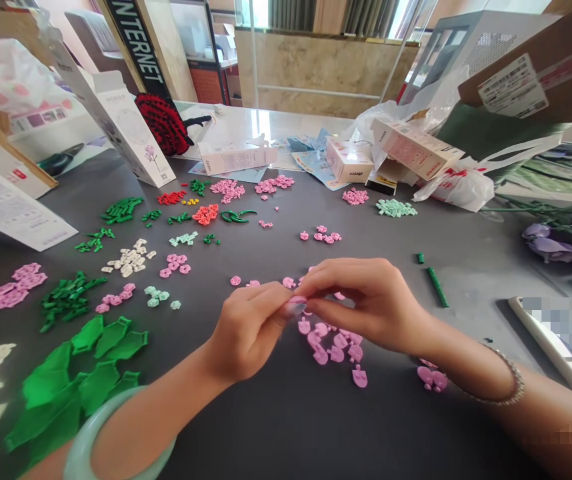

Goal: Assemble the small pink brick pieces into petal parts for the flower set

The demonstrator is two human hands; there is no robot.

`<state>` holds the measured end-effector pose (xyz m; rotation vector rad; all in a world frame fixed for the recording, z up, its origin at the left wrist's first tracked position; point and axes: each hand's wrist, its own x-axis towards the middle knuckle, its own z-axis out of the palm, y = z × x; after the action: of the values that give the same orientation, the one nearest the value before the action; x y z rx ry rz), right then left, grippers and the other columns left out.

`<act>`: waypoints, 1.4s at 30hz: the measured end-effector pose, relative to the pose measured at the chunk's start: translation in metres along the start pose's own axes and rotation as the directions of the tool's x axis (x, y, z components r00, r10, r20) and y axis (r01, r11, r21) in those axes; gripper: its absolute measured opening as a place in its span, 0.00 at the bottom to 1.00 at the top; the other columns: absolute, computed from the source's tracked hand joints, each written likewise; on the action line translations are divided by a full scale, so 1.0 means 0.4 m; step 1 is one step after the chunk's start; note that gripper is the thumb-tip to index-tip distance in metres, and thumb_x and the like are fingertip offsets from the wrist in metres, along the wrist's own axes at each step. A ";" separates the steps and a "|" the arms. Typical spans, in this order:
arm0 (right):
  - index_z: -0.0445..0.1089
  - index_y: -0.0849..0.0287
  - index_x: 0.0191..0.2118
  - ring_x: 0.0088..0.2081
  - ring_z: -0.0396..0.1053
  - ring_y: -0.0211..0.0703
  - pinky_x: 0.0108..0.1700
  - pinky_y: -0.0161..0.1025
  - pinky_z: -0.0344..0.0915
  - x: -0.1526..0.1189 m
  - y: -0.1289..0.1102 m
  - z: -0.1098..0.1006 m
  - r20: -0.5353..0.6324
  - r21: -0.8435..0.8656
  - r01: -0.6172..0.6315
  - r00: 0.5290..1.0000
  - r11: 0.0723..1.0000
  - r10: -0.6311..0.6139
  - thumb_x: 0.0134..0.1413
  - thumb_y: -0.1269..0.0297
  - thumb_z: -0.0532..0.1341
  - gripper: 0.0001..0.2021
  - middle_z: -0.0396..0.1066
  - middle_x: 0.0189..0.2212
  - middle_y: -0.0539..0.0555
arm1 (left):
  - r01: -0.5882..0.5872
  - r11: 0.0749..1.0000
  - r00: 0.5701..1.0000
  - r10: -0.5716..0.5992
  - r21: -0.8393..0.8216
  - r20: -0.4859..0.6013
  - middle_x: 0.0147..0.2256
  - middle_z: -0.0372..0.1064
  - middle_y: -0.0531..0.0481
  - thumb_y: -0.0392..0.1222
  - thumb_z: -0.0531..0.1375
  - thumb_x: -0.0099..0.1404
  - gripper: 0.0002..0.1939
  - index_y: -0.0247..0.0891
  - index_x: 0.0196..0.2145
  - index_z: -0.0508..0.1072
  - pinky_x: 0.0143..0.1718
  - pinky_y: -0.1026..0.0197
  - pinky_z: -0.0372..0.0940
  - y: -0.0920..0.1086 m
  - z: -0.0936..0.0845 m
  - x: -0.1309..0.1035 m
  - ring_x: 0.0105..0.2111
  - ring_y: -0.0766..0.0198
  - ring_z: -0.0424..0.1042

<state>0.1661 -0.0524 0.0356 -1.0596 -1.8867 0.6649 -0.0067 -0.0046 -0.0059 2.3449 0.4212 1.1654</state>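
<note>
The left hand [253, 330] is closed in a pinch, thumb and fingers on a small pink plastic piece [296, 301], most of it hidden. The right hand [369, 300] meets it with thumb and index finger closed on the same piece, the palm arched above the table. Two fingertip grips probably suit so small a part, one steadying while the other adjusts; whether it is one part or several joined, I cannot tell.

Just under the right hand lie loose pink rounded tabs with little stems [337, 353], likely spread singly for easy picking. Beyond, on the matt dark tabletop [276, 433], cream knobbly pieces [133, 260], orange-red pieces [205, 215] and pale mint pieces [397, 208] sit in separate heaps, apparently grouped by colour and shape. Large green leaf-shaped plastic parts [49, 383] lie near the left forearm. An upright white flower-printed carton [126, 133] stands behind the heaps, seemingly leaving the nearer surface for parts.
</note>
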 end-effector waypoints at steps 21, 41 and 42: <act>0.72 0.63 0.28 0.25 0.68 0.35 0.28 0.33 0.66 0.027 0.031 -0.013 0.145 0.100 -0.379 0.920 0.920 0.364 0.48 0.70 0.60 0.04 0.72 0.23 0.51 | -0.010 0.969 0.994 -0.017 0.247 0.106 0.16 0.56 0.57 0.45 0.45 0.71 0.19 0.36 0.23 0.61 0.18 0.67 0.52 -0.012 0.011 -0.001 0.15 0.71 0.54; 0.76 0.61 0.39 0.36 0.71 0.42 0.36 0.34 0.63 0.297 0.179 0.002 0.216 -0.777 -0.109 0.879 0.620 0.425 0.53 0.76 0.57 0.12 0.76 0.35 0.57 | -0.187 0.933 0.956 0.102 0.307 0.274 0.14 0.57 0.54 0.52 0.39 0.71 0.29 0.36 0.19 0.62 0.17 0.63 0.45 0.001 0.026 -0.020 0.14 0.69 0.56; 0.76 0.62 0.41 0.37 0.71 0.43 0.37 0.34 0.63 0.313 0.186 0.007 0.203 -0.778 -0.116 0.883 0.617 0.423 0.53 0.74 0.58 0.12 0.76 0.37 0.57 | -0.191 0.931 0.955 0.104 0.310 0.278 0.14 0.57 0.54 0.52 0.39 0.71 0.29 0.36 0.19 0.62 0.17 0.63 0.45 0.002 0.025 -0.019 0.14 0.69 0.56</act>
<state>0.1593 0.0929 0.0296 -1.9029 -2.4445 0.2143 -0.0032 -0.0118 -0.0157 2.8242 0.3768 0.8878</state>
